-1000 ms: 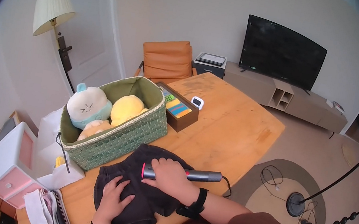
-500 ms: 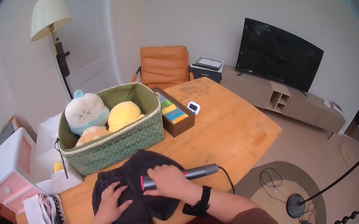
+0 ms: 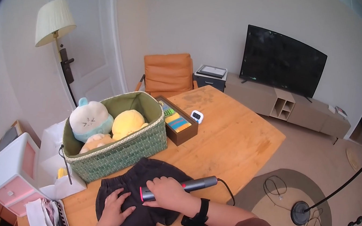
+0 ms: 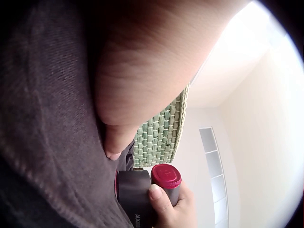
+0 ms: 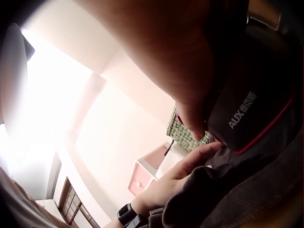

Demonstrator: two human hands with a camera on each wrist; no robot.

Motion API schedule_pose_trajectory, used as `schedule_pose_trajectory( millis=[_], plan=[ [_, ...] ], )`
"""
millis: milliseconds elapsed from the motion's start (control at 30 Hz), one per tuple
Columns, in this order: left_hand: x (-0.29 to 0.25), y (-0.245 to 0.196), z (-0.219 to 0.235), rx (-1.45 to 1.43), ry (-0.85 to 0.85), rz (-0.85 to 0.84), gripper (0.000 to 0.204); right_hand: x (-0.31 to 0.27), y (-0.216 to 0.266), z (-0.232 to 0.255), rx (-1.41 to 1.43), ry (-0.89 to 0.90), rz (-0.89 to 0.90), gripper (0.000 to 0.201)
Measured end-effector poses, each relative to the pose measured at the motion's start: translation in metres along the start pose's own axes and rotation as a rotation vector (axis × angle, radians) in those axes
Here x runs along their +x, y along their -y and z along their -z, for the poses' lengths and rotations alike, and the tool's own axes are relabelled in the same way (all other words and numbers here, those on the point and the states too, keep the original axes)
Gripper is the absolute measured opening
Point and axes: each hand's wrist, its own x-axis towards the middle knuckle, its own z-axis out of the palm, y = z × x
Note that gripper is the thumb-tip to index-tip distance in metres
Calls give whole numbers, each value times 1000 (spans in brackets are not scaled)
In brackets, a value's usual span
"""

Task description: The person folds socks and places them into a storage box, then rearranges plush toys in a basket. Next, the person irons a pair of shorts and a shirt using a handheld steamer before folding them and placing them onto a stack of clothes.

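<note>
Dark shorts (image 3: pixel 131 184) lie spread on the wooden table, waistband to the left. My right hand (image 3: pixel 169 193) grips a grey handheld garment iron (image 3: pixel 200 184) with a red-pink edge, its front end low over the middle of the shorts. Lettering shows on the iron's dark body (image 5: pixel 247 111) in the right wrist view. My left hand (image 3: pixel 115 211) rests on the shorts near the waistband, fingers spread and palm down, to the left of the iron's front end. In the left wrist view, the right thumb (image 4: pixel 160 198) wraps the iron's handle.
Behind the shorts stands a green woven basket (image 3: pixel 119 160) holding plush toys. Beside it are a brown box (image 3: pixel 182 137) of colourful items and a small white timer (image 3: pixel 197 117). Folded clothes (image 3: pixel 42 215) and a white-pink drawer unit (image 3: pixel 15 172) sit left. The iron's cord (image 3: pixel 231 193) trails right.
The right hand has drawn the iron slightly toward me across the shorts, and its rear end now angles farther away. The left hand stays on the shorts. The head view has shifted a little.
</note>
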Motion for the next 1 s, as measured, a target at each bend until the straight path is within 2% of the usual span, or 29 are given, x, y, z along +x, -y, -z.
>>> schedule_pose_trajectory(
  millis=[100, 167, 200, 333, 400, 533, 667, 733, 833, 900, 1000],
  plan=[
    [0, -1, 1, -9, -3, -13, 52, 8, 0, 2, -20, 27, -68, 53],
    [-1, -2, 1, -14, -10, -5, 52, 18, 1, -2, -70, 52, -230, 53],
    [-1, -3, 1, -18, -15, -9, 51, 22, 3, -2, -79, 55, -238, 53],
    [-1, -3, 1, -12, -18, -8, 52, 28, 8, -11, -74, 59, -220, 54],
    [0, -1, 0, -7, -7, 3, 52, 25, 7, -15, -41, -16, -114, 52],
    [-1, -1, 0, -10, 0, 6, 53, 12, 3, -5, -12, 18, -41, 52],
    [0, -2, 3, -5, 11, 15, 51, 8, -6, -3, -11, 25, -80, 53],
    [0, -1, 1, -12, 14, 11, 51, 15, -7, 2, -54, 54, -202, 53],
    [0, 2, -2, -13, -9, -9, 52, 23, -1, -6, -65, 51, -233, 52],
    [0, 3, -2, -8, -14, -7, 52, 24, 4, -13, -41, -6, -170, 51],
    [0, 0, -1, -9, -3, 10, 53, 22, 10, -14, -11, 25, -117, 51]
  ],
)
